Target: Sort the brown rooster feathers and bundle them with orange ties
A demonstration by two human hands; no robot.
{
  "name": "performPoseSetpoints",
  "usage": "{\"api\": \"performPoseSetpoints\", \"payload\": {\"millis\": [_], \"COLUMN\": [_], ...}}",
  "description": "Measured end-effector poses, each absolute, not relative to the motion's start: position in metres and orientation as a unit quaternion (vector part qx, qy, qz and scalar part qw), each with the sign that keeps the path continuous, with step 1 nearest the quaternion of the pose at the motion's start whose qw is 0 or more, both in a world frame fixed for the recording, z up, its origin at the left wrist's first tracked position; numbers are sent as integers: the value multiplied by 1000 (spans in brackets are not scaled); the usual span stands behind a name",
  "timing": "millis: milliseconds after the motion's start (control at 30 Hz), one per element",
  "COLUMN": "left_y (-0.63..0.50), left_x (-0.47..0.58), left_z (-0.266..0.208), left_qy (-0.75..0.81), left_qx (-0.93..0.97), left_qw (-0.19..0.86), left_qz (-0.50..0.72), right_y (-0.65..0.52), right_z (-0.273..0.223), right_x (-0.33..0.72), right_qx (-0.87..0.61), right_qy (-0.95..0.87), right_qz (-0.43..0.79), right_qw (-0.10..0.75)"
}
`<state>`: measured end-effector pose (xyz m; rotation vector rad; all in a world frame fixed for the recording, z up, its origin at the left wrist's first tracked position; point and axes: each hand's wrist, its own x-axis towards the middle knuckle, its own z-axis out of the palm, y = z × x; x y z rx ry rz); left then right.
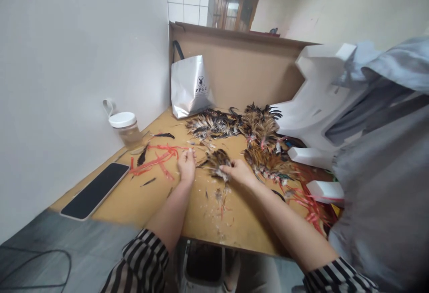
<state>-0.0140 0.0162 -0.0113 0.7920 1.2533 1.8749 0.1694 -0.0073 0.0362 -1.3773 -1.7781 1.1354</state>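
1. One tan table (197, 226) spreads under everything, with a white wall (83, 60) along its left side.
2. Grey cloth (385, 186) hangs at the right, over part of a white foam piece (315, 87).
3. Brown cardboard (248, 69) stands upright across the back of the table.
4. Three heaps of feathers (270, 163), brown and dark, lie beyond and to the right of the hands.
5. A silver bag (189, 87) stands in the back left corner, its dark handle up.
6. The right hand (238, 171) reaches in with thumb and fingers closed on a small feather bunch.
7. The left hand (187, 165) is beside it, thumb and finger pinched together on the end of a red strip.
8. A phone (97, 190) lies screen up at the table's left edge.
9. Behind it, a clear jar (129, 132) with a white lid stands near the wall.
10. The feather bunch (216, 161) is at mid-table, between the two hands, its brown tips pointing away from the person.
11. Red strips (152, 165) lie tangled left of the left hand, with a few loose dark feathers (142, 156) among them.
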Motion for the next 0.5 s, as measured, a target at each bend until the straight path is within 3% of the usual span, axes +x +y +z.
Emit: {"api": "performPoseSetpoints", "payload": {"millis": [100,267,500], "left_y": [17,16,17], "left_x": [-16,-14,-11], "left_z": [-14,-13,-12], "left_qy": [489,492,493], "left_qx": [318,321,348], "left_qw": [348,341,330], "left_qz": [734,734,726], "right_y": [-8,43,121], "right_z": [41,51,25], "right_x": [163,160,128], "right_qx": [-477,-523,-602], "right_qy": [-741,-759,-748], "right_qz": [393,244,186], "right_qw": [263,303,206]}}
